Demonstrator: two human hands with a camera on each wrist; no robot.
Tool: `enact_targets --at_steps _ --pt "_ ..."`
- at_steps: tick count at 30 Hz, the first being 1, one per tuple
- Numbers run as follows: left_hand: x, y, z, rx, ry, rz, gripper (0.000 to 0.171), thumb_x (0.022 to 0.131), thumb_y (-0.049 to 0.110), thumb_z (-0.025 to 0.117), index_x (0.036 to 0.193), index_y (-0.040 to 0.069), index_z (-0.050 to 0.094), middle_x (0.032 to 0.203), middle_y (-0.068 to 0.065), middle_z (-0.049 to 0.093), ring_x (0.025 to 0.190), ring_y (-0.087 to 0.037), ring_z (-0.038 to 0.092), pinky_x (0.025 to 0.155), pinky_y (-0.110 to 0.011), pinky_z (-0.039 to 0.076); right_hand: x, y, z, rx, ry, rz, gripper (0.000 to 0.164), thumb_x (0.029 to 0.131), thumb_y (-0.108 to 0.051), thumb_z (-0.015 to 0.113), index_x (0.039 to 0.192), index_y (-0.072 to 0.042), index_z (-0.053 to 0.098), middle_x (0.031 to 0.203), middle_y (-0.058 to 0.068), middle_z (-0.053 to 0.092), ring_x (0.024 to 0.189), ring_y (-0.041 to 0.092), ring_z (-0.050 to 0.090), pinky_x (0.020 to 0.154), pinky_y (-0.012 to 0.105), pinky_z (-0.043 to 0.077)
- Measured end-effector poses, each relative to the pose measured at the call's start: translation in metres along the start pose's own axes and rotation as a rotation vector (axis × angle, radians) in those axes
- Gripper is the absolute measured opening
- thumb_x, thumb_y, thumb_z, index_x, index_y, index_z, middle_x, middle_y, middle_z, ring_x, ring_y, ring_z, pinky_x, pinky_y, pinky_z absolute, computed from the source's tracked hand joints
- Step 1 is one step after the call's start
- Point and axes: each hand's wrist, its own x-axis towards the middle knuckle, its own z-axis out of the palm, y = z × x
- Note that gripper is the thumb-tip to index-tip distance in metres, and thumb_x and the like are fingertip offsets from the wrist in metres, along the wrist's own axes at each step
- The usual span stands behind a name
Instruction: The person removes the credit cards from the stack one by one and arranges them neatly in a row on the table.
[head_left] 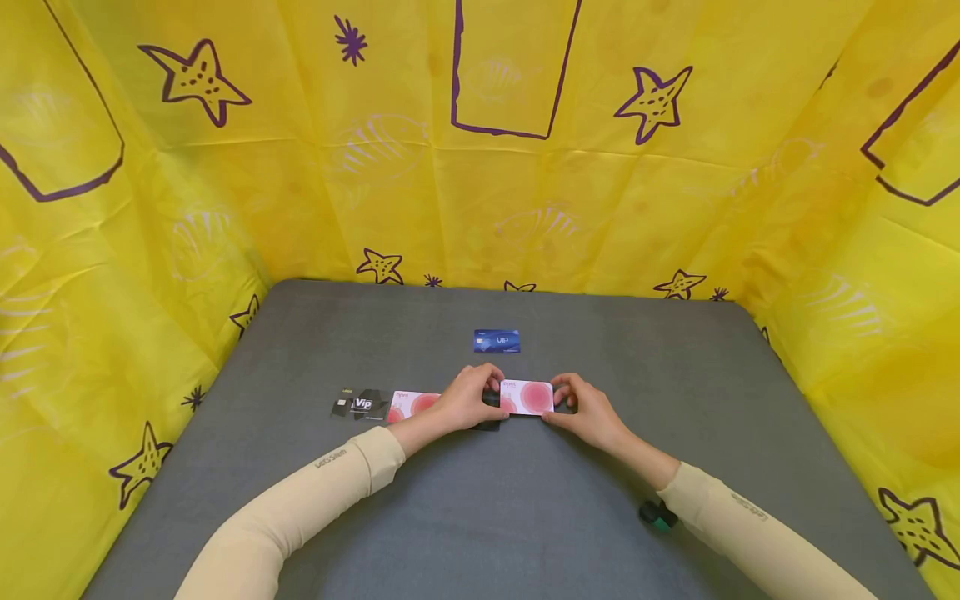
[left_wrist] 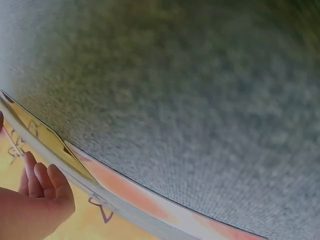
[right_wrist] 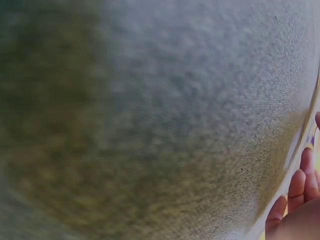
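A white card with pink-red circles is between both hands, its printed face toward the head camera. My left hand pinches its left edge, thumb below and fingers above. At the opposite edge, my right hand pinches it the same way. To the left, a black Vip card lies beside another white and pink card, partly covered by the left hand. A dark card shows only in part under that hand. In the left wrist view, the curled fingers are beyond the flat cards.
A blue VIP card lies farther back on the grey table. Yellow cloth with starfish drawings stands round the back and sides. Something small, black and green, sits by the right sleeve.
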Motion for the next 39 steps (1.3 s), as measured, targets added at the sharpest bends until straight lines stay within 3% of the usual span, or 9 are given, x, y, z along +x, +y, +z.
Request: enact_targets --at_steps 18,27,39 --pt "-0.009 0.01 0.006 0.111 -0.027 0.037 0.05 0.07 0.03 0.087 0.108 0.008 0.063 0.098 -0.004 0.06 0.098 -0.022 0.05 0.082 -0.035 0.043 -0.019 0.002 -0.004 -0.064 -0.019 0.037 0.052 0.074 -0.029 0.086 0.114 -0.01 0.059 0.091 -0.004 0.06 0.086 0.017 0.049 0.078 0.037 0.038" --pt "-0.012 0.008 0.008 0.142 -0.044 0.044 0.049 0.07 0.033 0.087 0.107 0.009 0.065 0.104 -0.006 0.06 0.102 -0.025 0.048 0.087 -0.04 0.042 -0.021 0.005 -0.003 -0.103 -0.011 -0.026 0.048 0.071 -0.033 0.087 0.108 -0.014 0.063 0.091 -0.004 0.058 0.086 0.018 0.045 0.078 0.04 0.028" --pt "-0.014 0.005 0.006 0.161 -0.06 0.039 0.048 0.07 0.035 0.086 0.106 0.011 0.066 0.105 -0.006 0.058 0.104 -0.027 0.046 0.089 -0.043 0.04 -0.02 0.005 0.0 -0.136 -0.02 -0.042 0.047 0.071 -0.035 0.086 0.107 -0.015 0.064 0.09 -0.006 0.056 0.085 0.017 0.043 0.075 0.039 0.027"
